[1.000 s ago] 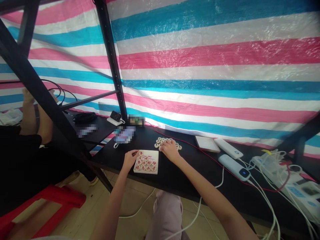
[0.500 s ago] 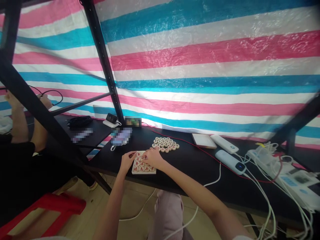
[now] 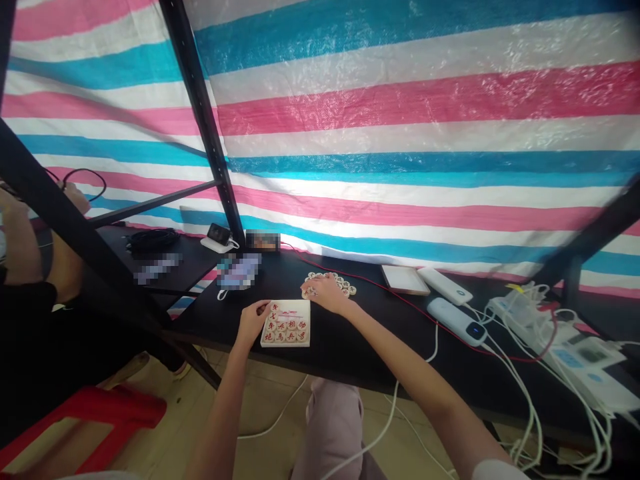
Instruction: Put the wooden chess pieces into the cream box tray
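The round pieces (image 3: 345, 285), pale discs with characters on their faces, lie in a loose cluster on the bench (image 3: 333, 337), just beyond and to the right of the white tray (image 3: 303, 311). The right hand (image 3: 326, 291) is over the near left part of that cluster, much nearer to it than the left hand (image 3: 254, 321). Its fingers are bent downward among the discs, which lie directly beneath them; whether any disc is pinched, and how far apart the fingertips stand, I cannot tell, since the back of the hand hides part of the view.

The left hand is at the far left corner of the tray, thumb and forefinger curled towards each other beside the rim. They seem to touch it, though I cannot tell whether they grip it or anything else.

The tray looks roughly square and the discs are round, so neither offers a clear long axis; the cluster itself spreads more from left to right than from near to far. Two full rows of discs fill the near half of the tray, with two more along its left side. The bare part is at the far right, facing the right hand and the cluster, so the way between them runs near and left
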`<state>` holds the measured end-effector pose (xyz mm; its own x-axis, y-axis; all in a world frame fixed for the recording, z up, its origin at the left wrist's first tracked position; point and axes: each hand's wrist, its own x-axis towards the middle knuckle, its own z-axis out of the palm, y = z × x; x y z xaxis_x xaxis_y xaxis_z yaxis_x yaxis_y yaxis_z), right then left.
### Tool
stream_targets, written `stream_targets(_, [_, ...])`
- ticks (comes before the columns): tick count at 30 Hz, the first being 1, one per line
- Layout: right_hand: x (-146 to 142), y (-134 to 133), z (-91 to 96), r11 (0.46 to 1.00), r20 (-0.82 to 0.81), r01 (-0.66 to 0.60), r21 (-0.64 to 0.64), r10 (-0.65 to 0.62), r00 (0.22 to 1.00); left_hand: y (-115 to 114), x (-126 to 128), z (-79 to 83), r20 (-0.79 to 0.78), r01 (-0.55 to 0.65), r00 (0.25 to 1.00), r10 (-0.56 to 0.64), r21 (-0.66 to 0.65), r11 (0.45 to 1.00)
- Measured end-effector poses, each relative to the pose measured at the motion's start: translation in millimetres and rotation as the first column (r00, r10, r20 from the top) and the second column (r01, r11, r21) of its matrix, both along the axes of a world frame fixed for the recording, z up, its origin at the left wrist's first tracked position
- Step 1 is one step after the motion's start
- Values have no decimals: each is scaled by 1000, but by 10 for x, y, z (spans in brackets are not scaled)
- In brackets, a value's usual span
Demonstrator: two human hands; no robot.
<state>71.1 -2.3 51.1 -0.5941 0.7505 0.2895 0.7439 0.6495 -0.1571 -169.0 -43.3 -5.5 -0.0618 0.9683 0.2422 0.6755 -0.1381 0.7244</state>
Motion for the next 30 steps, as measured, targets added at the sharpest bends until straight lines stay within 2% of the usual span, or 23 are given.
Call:
stream_targets(4, [96,72,-99,999,90,12,39,-15,996,-3,-3,-3,-13,7,1000,-7,1,1000])
stream_targets(10, [89,67,-213,997,67,-16,79,11,998,6,-27,-37,-42,-46,998,47,22,999])
stream_targets(23, [74,127,-351,1000,-170,-15,-14,13,985,34,-47,-43,33,-84,996,84,-6,996])
stream_targets(30, [96,142,-416,1000,-159,25,-16,-27,987,2,-33,1,88,-112,990,112,-12,994])
